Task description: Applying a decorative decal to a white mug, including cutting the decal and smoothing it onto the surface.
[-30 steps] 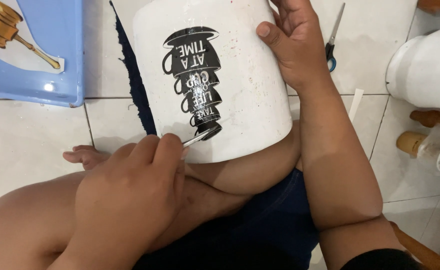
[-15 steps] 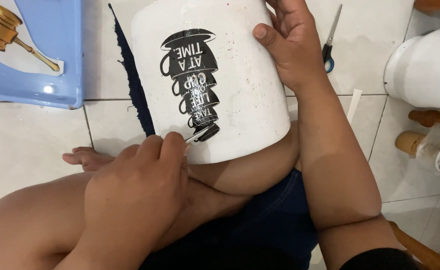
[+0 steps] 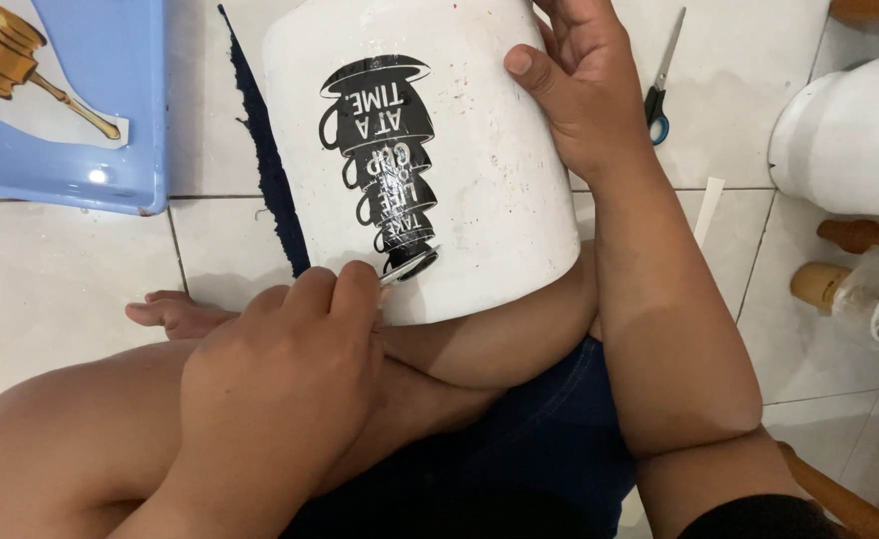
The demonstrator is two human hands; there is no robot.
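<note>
A large white jar (image 3: 489,170) bearing a black stacked-cup decal (image 3: 384,150) is being propped on the person's legs above the tiled floor (image 3: 50,289). It is being gripped at its 2 o'clock edge by the right hand (image 3: 584,90), fingers wrapped around it. At 6 o'clock, a thin metal tool (image 3: 407,266) is being pinched by the left hand (image 3: 280,379), fingers clamped together, tip touching the decal's lower end.
</note>
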